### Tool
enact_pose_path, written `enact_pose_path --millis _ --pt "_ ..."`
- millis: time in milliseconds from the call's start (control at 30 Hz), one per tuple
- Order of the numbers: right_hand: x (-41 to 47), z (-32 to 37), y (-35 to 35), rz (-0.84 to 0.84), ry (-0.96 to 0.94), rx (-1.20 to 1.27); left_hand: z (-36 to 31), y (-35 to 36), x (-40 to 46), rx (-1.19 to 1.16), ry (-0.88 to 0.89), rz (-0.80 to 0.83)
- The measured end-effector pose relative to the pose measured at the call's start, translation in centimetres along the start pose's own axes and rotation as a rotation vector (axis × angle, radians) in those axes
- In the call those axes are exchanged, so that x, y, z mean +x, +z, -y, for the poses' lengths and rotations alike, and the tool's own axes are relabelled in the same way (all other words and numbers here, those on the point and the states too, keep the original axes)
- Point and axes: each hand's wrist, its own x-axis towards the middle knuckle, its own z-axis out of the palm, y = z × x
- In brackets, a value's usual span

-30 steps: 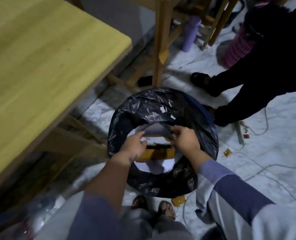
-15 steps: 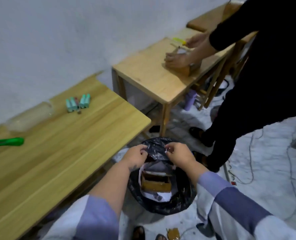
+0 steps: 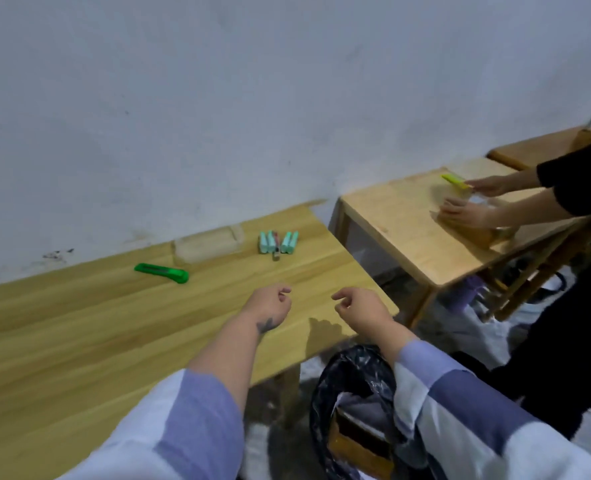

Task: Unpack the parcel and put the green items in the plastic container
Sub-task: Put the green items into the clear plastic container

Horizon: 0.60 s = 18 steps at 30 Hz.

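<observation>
I count four mint-green items (image 3: 278,241) lying side by side on my table (image 3: 79,323), with one darker thin thing (image 3: 276,247) among them that I can't identify. There is one green cutter (image 3: 161,272), one clear container (image 3: 208,248), and one black-lined bin (image 3: 351,410) on the floor. I see three tables in all, my own two hands, two hands of another person, and one yellow cutter (image 3: 455,181).

No readable text or labels anywhere.
</observation>
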Motion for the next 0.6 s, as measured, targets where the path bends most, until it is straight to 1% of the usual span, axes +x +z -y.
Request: enact_pose_path --millis 100,233,333,433,533,600 --pt "3.2 3.1 0.8 -0.009 -0.024 0.005 2.4 -3.5 1.9 0.028 -0.026 -0.089" --pt "7.7 7.1 2.0 -0.003 -0.017 0.006 5.9 -8.3 5.2 0.071 -0.062 -0.139" --pt "10.6 9.3 3.2 -0.012 0.01 -0.01 8.5 -10.8 7.4 0.093 -0.073 -0.206" --pt "13.4 10.3 4.6 -0.024 0.052 0.002 10.9 -12.3 9.0 0.122 -0.105 -0.272" --pt "15.8 10.6 5.6 -0.001 0.158 0.008 13.1 -13.0 10.5 0.107 -0.146 -0.354" --pt "17.3 10.7 6.2 0.012 0.212 0.011 14.2 -13.5 11.6 0.082 -0.203 -0.406"
